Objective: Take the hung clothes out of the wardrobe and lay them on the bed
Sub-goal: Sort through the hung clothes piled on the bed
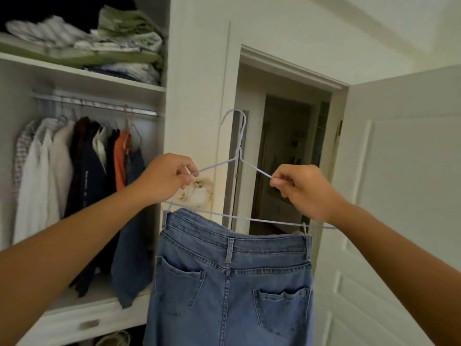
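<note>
A pair of blue jeans (232, 283) hangs from a thin white wire hanger (240, 143) held out in front of the wardrobe, back pockets facing me. My left hand (166, 178) pinches the hanger's left shoulder wire. On the other side my right hand (301, 188) pinches the right shoulder wire. The hook points up, free of the rail. Inside the open wardrobe at the left, several garments (74, 166) in white, dark and orange still hang on the metal rail (99, 104). No bed is in view.
Folded linen (107, 46) is stacked on the shelf above the rail. An open white wardrobe door (411, 196) stands at the right. Between them an open doorway (287, 158) leads to a dim room. A drawer (87, 323) sits below the hanging space.
</note>
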The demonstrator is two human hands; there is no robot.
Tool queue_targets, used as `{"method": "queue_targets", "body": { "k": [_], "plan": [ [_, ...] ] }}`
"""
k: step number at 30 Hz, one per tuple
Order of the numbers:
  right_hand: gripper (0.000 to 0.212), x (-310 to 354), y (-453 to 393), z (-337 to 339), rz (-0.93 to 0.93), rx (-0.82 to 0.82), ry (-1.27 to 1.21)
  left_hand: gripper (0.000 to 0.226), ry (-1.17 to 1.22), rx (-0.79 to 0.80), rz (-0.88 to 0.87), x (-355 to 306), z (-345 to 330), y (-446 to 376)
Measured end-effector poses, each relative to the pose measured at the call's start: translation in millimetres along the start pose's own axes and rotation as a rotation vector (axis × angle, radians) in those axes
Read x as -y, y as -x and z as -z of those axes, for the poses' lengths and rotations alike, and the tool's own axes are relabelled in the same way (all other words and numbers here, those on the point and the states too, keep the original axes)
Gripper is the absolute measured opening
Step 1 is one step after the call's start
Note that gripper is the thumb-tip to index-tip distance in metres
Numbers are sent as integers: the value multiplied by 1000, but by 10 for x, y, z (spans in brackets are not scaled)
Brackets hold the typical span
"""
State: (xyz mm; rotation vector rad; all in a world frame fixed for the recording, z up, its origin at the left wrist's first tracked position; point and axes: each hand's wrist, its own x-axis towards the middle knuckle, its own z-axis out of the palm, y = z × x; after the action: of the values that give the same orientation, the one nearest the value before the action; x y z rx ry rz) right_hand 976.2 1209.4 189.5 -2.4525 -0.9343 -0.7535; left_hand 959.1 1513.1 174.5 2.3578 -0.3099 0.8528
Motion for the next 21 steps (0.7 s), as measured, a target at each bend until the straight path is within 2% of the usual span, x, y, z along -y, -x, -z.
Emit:
{"method": "queue_targets", "body": {
  "k": [11, 16, 21],
  "plan": [
    [18, 1123, -1207, -855, -38, 121, -289, 22, -93, 9, 21, 1522, 879, -523],
    [19, 1514, -1679, -1332, 32, 42, -141, 11, -178, -14, 27, 2113, 1166, -832],
    [21, 1644, -2149, -1720, -19, -12, -175, 10, -198, -40, 21, 2623, 1232, -1106]
  ]
}}
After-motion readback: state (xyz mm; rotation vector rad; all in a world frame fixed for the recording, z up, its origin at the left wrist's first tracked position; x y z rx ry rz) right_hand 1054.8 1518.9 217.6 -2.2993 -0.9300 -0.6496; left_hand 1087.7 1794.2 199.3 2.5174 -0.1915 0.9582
